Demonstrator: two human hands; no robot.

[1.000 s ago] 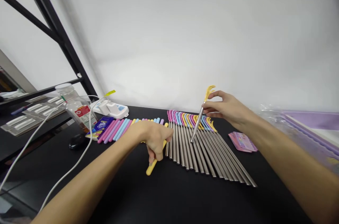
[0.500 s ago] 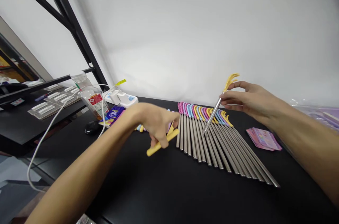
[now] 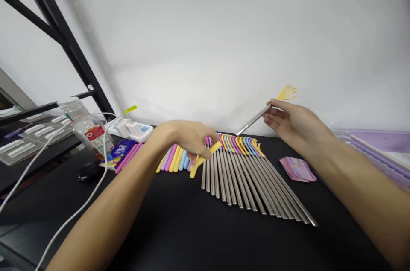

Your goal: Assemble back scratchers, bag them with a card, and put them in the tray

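**Right hand (image 3: 290, 123) lifts its rod (image 3: 253, 122) flatter, back from the row**

On the black bench (image 3: 192, 228), the fan of steel rods (image 3: 243, 181) lies in front of both hands, with the coloured handles (image 3: 173, 160) to its left. Over the last 0.5 s, the held rod has tilted nearer level and its yellow claw (image 3: 286, 92) has turned to show its spread tines. Its lower end has moved from over the fan to the back edge; I judge it is now kept apart from the others. The right hand is closed lightly near the claw, fingertips pinching, the other fingers loose. The left hand (image 3: 192, 136) pinches at least 1 yellow handle (image 3: 199, 163), partly hidden beneath its fingers, between the handles and the fan. The 2 held pieces remain well apart.
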